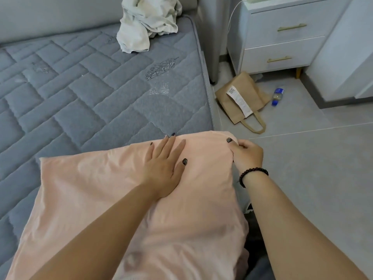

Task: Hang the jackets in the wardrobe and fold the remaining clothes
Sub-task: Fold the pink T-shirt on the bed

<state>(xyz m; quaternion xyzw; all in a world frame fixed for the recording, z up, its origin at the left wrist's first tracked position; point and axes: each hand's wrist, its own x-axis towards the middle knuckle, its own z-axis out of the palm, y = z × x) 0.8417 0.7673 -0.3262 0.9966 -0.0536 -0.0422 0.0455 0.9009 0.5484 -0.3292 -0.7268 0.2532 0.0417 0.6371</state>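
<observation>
At six o'clock on the mattress (80, 87), the pink garment (101, 188) is being pressed flat by the left hand (164, 168), fingers straight, while its corner is being pinched by the right hand (247, 154); at twelve o'clock, a white garment (141, 27) is lying crumpled, unfolded.

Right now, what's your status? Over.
Left hand flat on pink garment. Right hand pinching its far corner at mattress edge. White garment unfolded beyond. Nothing in the way.
</observation>
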